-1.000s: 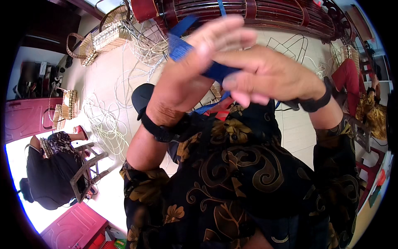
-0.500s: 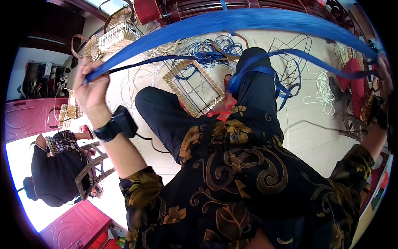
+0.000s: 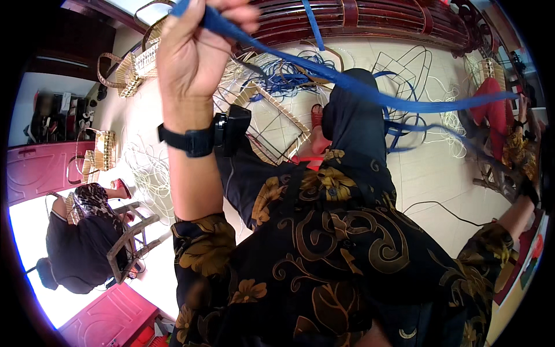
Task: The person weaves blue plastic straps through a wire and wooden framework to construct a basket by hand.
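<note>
My left hand [image 3: 193,63] is raised at the upper left, its thumb and fingers pinching a blue flat strap [image 3: 324,72]. From there the strap runs slanting down to the right, over my knee, toward the far right. A second, darker stretch of blue strap hangs lower and reaches toward my right hand [image 3: 529,168]. That hand is at the dark right rim, small and blurred, so its grip is hard to read. More blue strap loops lie beside my right knee. Between my legs stands a half-woven basket frame [image 3: 298,130] with tan strips around dark wire.
Tangled blue and white strapping [image 3: 295,75] covers the floor ahead. Beyond it stands a dark red wooden bench [image 3: 381,20]. A wire frame [image 3: 404,69] lies right of my knee. Finished tan baskets [image 3: 136,69] are at left. One person [image 3: 84,237] sits lower left, another [image 3: 491,110] at right.
My left hand has swung up and rightward with the strap. The right hand has dropped lower along the right rim. The wide blue arc has become a narrow slanting line.
</note>
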`<control>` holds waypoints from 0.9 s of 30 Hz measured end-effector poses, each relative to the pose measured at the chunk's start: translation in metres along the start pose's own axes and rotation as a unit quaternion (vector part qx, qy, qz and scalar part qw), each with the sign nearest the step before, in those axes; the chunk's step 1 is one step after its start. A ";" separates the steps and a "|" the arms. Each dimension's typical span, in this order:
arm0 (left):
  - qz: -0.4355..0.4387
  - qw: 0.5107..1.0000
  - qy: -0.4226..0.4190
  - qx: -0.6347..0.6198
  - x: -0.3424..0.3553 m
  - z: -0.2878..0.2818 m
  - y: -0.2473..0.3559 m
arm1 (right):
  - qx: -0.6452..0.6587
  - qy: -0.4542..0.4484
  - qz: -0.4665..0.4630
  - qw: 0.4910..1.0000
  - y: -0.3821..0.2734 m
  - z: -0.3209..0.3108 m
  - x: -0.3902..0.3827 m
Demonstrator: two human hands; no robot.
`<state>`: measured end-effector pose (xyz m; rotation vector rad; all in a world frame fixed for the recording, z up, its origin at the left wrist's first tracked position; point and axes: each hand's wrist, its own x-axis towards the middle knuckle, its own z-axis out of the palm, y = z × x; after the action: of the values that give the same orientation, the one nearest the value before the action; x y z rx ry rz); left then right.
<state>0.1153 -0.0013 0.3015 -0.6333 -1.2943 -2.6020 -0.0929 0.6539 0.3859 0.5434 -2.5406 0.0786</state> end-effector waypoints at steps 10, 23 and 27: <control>-0.012 0.967 -0.008 0.256 0.026 0.119 -0.038 | 0.711 -0.301 -0.116 0.625 -0.377 0.059 -0.024; 0.216 0.892 0.229 -0.324 -0.059 -0.008 0.082 | 0.532 -0.190 0.291 0.772 -0.121 0.070 -0.060; 0.234 0.883 0.290 -0.285 -0.097 -0.033 0.111 | 0.401 -0.213 0.339 0.824 -0.012 0.076 -0.101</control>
<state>0.2290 -0.0994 0.3208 -0.1551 -0.1566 -2.4315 -0.0472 0.6670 0.2680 -0.1311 -2.9272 1.4798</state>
